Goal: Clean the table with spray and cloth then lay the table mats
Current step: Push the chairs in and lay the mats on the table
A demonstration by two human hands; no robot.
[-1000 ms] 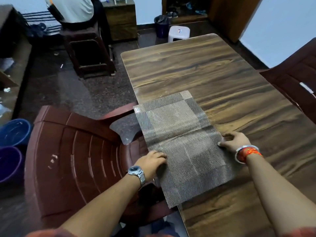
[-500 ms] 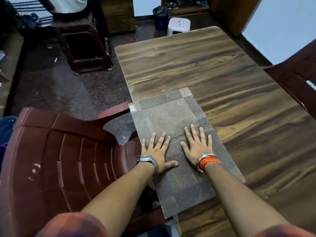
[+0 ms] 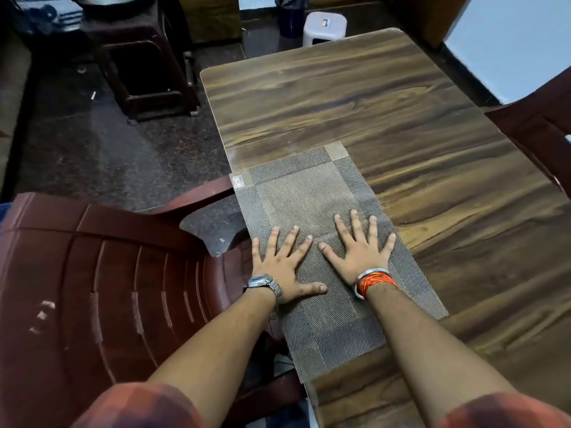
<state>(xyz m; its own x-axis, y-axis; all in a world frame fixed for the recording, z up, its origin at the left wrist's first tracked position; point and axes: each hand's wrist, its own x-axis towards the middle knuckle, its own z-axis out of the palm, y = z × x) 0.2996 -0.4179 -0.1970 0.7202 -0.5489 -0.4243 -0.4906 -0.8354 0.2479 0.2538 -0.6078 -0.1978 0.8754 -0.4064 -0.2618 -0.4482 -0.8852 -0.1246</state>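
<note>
On the near left edge of the table, largest to smallest:
Table [image 3: 386, 118]: wood-grain top, far half bare.
Chair [image 3: 92, 288]: brown plastic, tucked against the left edge.
Mat [image 3: 302, 193]: woven, lying askew, near corner poking past the table edge.
Left hand [image 3: 281, 267]: flat, fingers spread, pressing down, gripping nothing.
Right hand [image 3: 361, 251]: same (palm down beside the left).
Risk: pushing toward the chair could slide the overhanging mat off.

A dark speckled stone floor [image 3: 102, 143] is seen left of the wood-grain table [image 3: 370, 103]. A maroon plastic chair [image 3: 92, 288] is drawn up beside it, a white plastic stool [image 3: 324, 27] is set beyond, and a pale blue wall [image 3: 509, 41] is lit at right.
</note>
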